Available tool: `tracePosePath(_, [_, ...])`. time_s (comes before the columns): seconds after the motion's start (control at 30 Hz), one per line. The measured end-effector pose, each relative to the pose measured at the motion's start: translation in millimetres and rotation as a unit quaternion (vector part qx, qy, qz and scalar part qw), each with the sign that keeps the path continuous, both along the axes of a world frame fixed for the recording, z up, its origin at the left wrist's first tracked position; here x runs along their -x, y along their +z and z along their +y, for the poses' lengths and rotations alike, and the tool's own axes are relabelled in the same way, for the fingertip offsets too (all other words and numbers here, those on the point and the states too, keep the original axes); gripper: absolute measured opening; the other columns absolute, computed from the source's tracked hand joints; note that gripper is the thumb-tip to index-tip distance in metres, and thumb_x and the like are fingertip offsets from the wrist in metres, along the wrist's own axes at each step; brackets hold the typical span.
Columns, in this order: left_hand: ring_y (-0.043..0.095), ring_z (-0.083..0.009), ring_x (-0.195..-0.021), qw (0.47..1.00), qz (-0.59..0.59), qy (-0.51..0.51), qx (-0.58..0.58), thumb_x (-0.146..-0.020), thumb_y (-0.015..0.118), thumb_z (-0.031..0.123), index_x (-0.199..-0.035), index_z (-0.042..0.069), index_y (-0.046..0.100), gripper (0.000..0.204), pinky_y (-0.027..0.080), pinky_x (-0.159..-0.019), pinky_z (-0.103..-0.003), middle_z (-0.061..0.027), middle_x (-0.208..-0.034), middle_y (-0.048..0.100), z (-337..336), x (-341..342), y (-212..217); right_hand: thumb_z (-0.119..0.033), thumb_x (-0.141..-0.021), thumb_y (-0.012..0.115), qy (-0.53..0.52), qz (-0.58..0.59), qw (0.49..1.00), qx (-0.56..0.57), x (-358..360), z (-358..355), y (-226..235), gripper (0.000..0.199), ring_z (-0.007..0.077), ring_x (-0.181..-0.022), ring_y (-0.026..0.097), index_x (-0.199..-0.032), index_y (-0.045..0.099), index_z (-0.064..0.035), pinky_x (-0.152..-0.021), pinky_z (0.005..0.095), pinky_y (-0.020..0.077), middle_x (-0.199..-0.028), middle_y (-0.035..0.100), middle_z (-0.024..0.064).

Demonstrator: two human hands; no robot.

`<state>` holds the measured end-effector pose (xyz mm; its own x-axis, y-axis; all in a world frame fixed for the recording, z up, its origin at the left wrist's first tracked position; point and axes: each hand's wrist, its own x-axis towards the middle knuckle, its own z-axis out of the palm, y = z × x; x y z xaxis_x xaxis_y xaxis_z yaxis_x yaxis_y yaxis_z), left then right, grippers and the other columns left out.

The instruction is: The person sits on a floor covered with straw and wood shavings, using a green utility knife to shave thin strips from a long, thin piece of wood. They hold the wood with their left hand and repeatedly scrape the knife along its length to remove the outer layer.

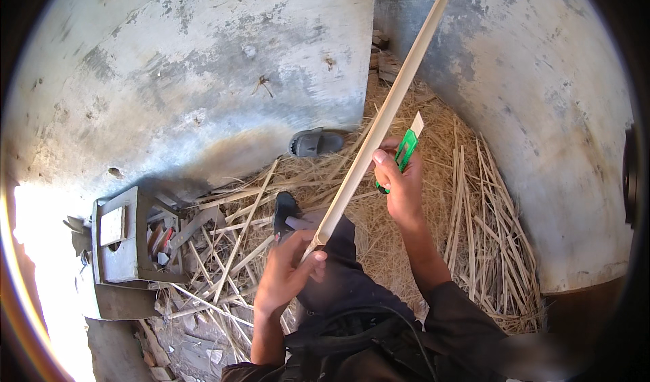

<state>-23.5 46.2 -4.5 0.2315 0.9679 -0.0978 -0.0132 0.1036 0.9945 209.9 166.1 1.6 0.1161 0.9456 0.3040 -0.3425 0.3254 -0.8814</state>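
A long split strip of bamboo (384, 116) slants up and to the right in front of me, its hollow inner side showing. My left hand (290, 271) is closed around its lower end, near a node. Against the strip's right edge, about midway up, rests the thumb side of my right hand (401, 184). That hand grips a green utility knife (407, 147) whose blade is out and points upward, away from the strip. Part of the knife's handle is hidden by my fingers.
Shavings and loose strips (484, 226) cover the floor, piled thickly to the right. A grey slipper (315, 142) lies by the left wall panel (223, 64). To the left stands a worn box (125, 246) with odds and ends inside. Another panel (542, 111) rises on the right.
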Motion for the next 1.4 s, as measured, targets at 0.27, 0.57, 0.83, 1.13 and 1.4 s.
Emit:
tracePosePath(0.27, [0.061, -0.0090, -0.057, 0.996, 0.081, -0.012, -0.019, -0.112, 0.059, 0.018, -0.108, -0.003, 0.068, 0.024, 0.050, -0.052, -0.025, -0.0027, -0.069, 0.062, -3.1, 5.9, 17.3, -0.031, -0.098, 0.064, 0.017, -0.069, 0.991, -0.113, -5.4, -14.0, -13.2, 0.035, 0.0047, -0.058, 0.047, -0.116, 0.064, -0.0012, -0.050, 0.0246, 0.0358, -0.084, 0.067, 0.0052])
tracePosePath(0.57, [0.052, -0.0054, -0.048, 0.987, 0.110, 0.091, -0.080, -0.112, 0.061, 0.025, -0.101, -0.002, 0.067, 0.029, 0.037, -0.045, -0.024, 0.0004, -0.063, 0.056, -8.7, -2.3, 36.2, -0.024, -0.091, 0.079, -0.021, -0.375, 0.883, -0.282, 11.8, -51.2, -9.9, 0.026, 0.0226, -0.064, 0.071, -0.108, 0.075, -0.0049, -0.058, 0.0330, 0.0539, -0.080, 0.073, 0.0082])
tracePosePath(0.83, [0.047, -0.0028, -0.052, 0.982, 0.112, 0.090, -0.121, -0.113, 0.058, 0.032, -0.098, 0.001, 0.065, 0.035, 0.034, -0.048, -0.022, 0.0020, -0.065, 0.054, -7.4, -7.7, 29.9, -0.028, -0.088, 0.081, -0.096, -0.398, 0.848, -0.337, 15.5, -49.0, -10.4, 0.030, 0.0202, -0.058, 0.067, -0.111, 0.080, -0.0093, -0.053, 0.0344, 0.0510, -0.072, 0.070, 0.0033])
tracePosePath(1.13, [0.040, -0.0015, -0.055, 0.997, 0.030, 0.041, -0.056, -0.115, 0.053, 0.039, -0.097, 0.004, 0.062, 0.040, 0.030, -0.049, -0.021, 0.0046, -0.068, 0.051, -13.2, -0.1, 20.3, -0.034, -0.088, 0.080, -0.135, -0.440, 0.801, -0.382, 9.0, -47.0, -7.6, 0.032, 0.0166, -0.050, 0.057, -0.111, 0.082, -0.0114, -0.049, 0.0326, 0.0436, -0.064, 0.062, -0.0012])
tracePosePath(1.4, [0.040, -0.0014, -0.055, 0.996, 0.049, 0.051, -0.054, -0.115, 0.052, 0.038, -0.097, 0.005, 0.060, 0.039, 0.030, -0.049, -0.022, 0.0048, -0.067, 0.050, -18.4, 7.0, 8.6, -0.036, -0.085, 0.082, -0.152, -0.473, 0.781, -0.378, 11.3, -50.0, -10.4, 0.033, 0.0141, -0.051, 0.055, -0.110, 0.083, -0.0150, -0.050, 0.0309, 0.0431, -0.063, 0.059, -0.0038])
